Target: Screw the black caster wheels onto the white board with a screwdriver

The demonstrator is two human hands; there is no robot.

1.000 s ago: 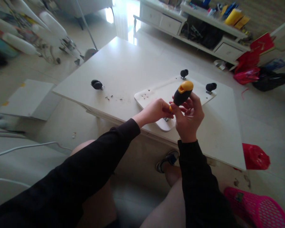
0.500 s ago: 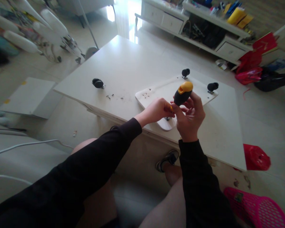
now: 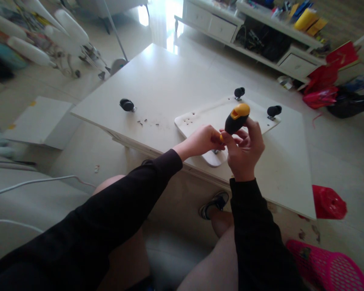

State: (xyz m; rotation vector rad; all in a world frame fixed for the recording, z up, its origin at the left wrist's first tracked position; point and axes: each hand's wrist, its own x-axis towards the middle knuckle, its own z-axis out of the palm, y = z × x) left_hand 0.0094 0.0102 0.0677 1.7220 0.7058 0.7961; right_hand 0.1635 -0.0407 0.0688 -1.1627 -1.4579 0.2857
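Note:
My right hand [image 3: 245,152] grips a black and yellow screwdriver [image 3: 235,118] by its handle, tip pointing down toward the near corner of a white board [image 3: 206,117]. My left hand [image 3: 202,140] is closed in a pinch right at the screwdriver's lower end, over a metal fitting at the board's corner; what it pinches is hidden. The board lies on a white table [image 3: 157,89]. Two black caster wheels [image 3: 239,92] [image 3: 274,110] stand at the board's far corners. A third caster [image 3: 126,105] lies loose on the table to the left, with small screws [image 3: 142,122] scattered near it.
A red plastic bag [image 3: 329,201] sits by the table's right corner, a pink basket [image 3: 327,266] on the floor lower right. A white panel [image 3: 36,121] lies on the floor at left. A low white cabinet [image 3: 251,28] stands behind. My knees are under the table's edge.
Both hands and the screwdriver stay at the board's near corner; only the view drifts slightly.

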